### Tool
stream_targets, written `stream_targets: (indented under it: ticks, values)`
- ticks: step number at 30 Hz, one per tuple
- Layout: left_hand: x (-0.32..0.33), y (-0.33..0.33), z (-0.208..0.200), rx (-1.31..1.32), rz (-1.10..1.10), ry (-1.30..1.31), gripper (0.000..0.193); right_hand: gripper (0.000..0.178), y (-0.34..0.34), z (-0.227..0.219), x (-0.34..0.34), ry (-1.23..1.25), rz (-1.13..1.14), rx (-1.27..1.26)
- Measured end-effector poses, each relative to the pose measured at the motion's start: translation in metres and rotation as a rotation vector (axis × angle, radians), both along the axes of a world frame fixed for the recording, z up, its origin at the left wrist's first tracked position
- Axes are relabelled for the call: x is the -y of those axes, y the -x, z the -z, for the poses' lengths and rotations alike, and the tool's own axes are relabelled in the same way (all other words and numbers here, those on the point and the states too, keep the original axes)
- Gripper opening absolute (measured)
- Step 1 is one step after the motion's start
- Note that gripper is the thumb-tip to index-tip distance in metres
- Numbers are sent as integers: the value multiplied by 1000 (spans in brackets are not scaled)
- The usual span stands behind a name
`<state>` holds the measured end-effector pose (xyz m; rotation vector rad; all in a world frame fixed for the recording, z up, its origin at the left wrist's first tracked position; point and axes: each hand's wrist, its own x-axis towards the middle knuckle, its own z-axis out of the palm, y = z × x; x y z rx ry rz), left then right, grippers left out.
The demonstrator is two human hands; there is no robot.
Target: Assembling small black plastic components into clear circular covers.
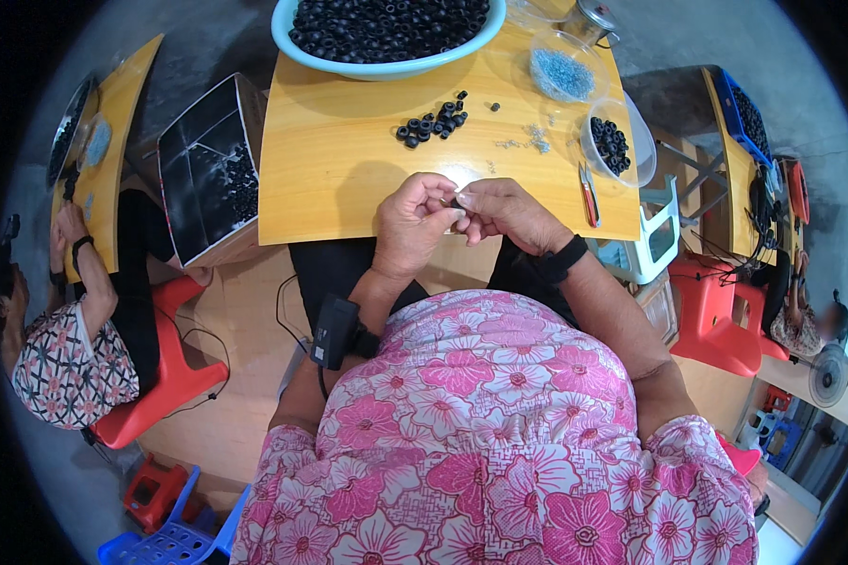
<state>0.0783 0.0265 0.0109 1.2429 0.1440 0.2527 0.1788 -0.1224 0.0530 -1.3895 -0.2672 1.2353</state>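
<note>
My left hand [411,224] and my right hand [511,215] meet at the table's near edge, fingers pinched together. Between their fingertips is a small black ring-shaped part [456,203], mostly covered by the fingers. Both hands appear closed on it; finer detail is too small to make out. Ahead of them lies a loose group of similar black parts [428,128] on the yellow wooden table [330,169]. Small clear bits [537,139] are scattered to the right of that group. A pair of red-handled pliers or snips [590,198] lies beyond my right hand.
A light-blue basin [386,68] full of black parts stands at the back. On the right are a tub of black parts [609,141], a bowl of bluish bits [563,73] and a metal mug [594,21]. An open box [207,169] stands left. Co-workers sit either side.
</note>
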Motion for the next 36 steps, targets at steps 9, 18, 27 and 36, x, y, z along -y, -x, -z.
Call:
stream_targets:
  ticks: [9,18,27,36]
  values:
    - [-3,0,-2,-46,-15,-97,35,25,11,8,1,-64,15,163]
    - [-21,-2,-30,-169,255,-285,46,21,28,6,-3,-97,44,580]
    - [-23,-5,-41,-207,344,-336,39,21,33,4,-4,-65,54,669]
    - [-18,-6,-30,-149,274,-239,37,20,27,9,-5,-86,58,729]
